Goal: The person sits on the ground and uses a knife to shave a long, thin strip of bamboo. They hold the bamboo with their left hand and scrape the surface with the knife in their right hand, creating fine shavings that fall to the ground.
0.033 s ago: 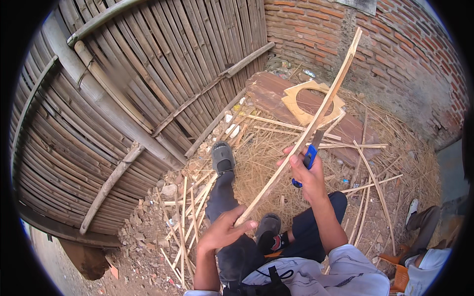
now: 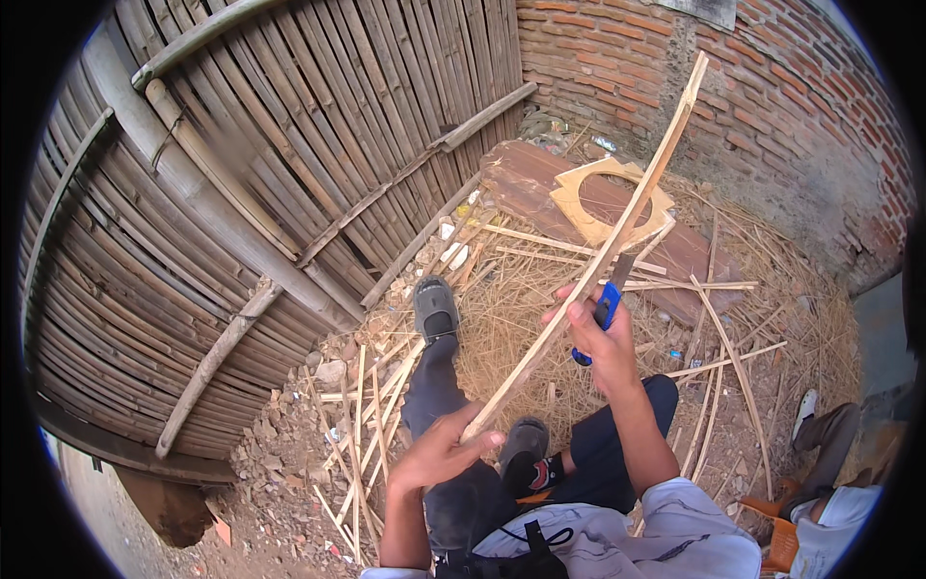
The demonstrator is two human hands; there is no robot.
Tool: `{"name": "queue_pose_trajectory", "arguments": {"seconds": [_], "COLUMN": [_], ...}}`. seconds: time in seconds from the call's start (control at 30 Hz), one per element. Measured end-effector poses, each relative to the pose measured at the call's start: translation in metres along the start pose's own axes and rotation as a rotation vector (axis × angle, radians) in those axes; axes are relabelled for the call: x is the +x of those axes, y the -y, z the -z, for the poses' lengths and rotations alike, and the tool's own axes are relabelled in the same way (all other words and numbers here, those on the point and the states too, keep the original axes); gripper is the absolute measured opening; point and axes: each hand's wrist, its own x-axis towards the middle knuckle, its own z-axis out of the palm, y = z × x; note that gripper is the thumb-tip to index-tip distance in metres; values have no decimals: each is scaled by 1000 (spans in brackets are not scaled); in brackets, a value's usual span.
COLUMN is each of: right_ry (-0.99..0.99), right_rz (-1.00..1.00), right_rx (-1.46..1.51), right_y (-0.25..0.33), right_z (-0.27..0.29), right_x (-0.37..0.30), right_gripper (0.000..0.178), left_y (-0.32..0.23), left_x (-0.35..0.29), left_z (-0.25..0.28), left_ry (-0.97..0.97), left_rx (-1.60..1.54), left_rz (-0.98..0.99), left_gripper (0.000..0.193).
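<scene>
A long pale bamboo strip slants from my lap up toward the brick wall. Its near end is gripped by my left hand, the thumb lying along it. My right hand is closed round a blue utility knife, and its fingers also reach the strip. The knife's dark blade points away from me, close beside the strip's right edge. The strip's far end rises free over the ground.
Split strips lie scattered left of my leg, others at right. Ahead, a cut-out cardboard piece rests on a brown board. A bamboo fence stands left, a brick wall behind. Another person's leg is at right.
</scene>
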Motion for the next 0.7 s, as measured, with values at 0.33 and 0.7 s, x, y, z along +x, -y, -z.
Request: {"name": "queue_pose_trajectory", "arguments": {"seconds": [0.33, 0.7], "right_ry": [23, 189], "right_rz": [207, 591], "right_rx": [-221, -808], "right_y": [-11, -19], "right_z": [10, -7], "right_x": [-10, -49], "right_gripper": [37, 27], "left_y": [-23, -47], "left_x": [10, 21], "left_z": [-8, -29], "left_ry": [-210, -398], "left_rx": [195, 168], "left_rz": [-41, -83], "left_gripper": [26, 37]}}
